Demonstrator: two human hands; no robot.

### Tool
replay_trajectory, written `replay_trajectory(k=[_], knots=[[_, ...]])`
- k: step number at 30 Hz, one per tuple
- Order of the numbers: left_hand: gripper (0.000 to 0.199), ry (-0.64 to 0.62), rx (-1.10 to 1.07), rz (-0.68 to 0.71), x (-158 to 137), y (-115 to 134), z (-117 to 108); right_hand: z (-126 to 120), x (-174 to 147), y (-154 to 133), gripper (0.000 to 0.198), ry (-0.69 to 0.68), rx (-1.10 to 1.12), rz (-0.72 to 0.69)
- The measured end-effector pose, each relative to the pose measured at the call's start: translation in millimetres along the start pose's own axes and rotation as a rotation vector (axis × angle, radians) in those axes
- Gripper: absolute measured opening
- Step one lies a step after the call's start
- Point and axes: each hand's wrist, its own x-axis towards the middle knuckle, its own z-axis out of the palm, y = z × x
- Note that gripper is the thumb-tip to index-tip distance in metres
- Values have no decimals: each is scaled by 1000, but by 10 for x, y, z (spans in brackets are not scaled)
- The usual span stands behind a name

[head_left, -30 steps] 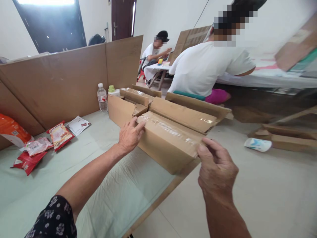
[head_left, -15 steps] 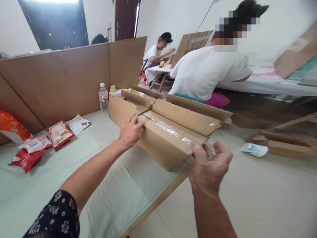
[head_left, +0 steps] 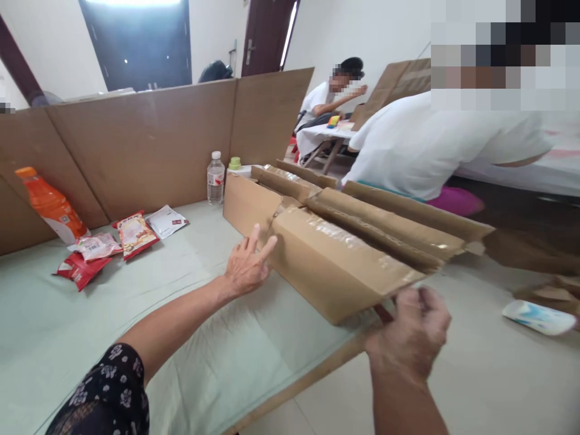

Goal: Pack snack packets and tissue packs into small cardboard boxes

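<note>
A long cardboard box point(head_left: 312, 275) with clear tape along its top flaps lies on the pale green cloth-covered table. Its top is parted, leaving a dark gap between the taped near flap point(head_left: 362, 248) and the flap behind it. My left hand point(head_left: 248, 263) is at the box's near side, its fingers spread and pointing up toward the flap's far end. At the near right corner, my right hand point(head_left: 412, 326) has curled fingers closed at the flap's edge, the thumb underneath. Motion blurs it slightly.
Cardboard panels point(head_left: 154, 145) stand along the table's back. Left are an orange bottle point(head_left: 54, 208), snack packets point(head_left: 136, 234) and a white packet point(head_left: 167, 222). A water bottle point(head_left: 216, 181) stands behind the box. Two people in white shirts sit beyond; a blue-white item point(head_left: 539, 317) lies right.
The near flap has lifted and parted from the flap behind it. My left hand's fingers have come off the top edge and spread. The view has swung left.
</note>
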Motion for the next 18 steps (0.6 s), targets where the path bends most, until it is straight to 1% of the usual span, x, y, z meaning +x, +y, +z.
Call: replay_trajectory(k=[2, 5, 7, 10, 14, 16, 18], knots=[[68, -41, 1, -33, -362, -143, 35, -71, -48, 35, 49, 24, 25, 46], [55, -96, 12, -105, -940, -384, -2, -181, -170, 152, 44, 52, 7, 55], [51, -118, 25, -153, -1272, -530, -82, -226, -309, 250, 47, 39, -40, 29], [47, -159, 36, -171, -1644, -673, -225, -246, -578, 360, 58, -37, -43, 10], [48, -186, 38, -180, -1988, -681, -339, -294, -882, 414, 68, -116, -6, 47], [51, -192, 32, -183, -2135, -624, -360, -358, -980, 444, 75, -157, -65, 94], [53, -199, 20, -175, -2281, -544, -376, -441, -1061, 500, 83, -236, -185, 105]])
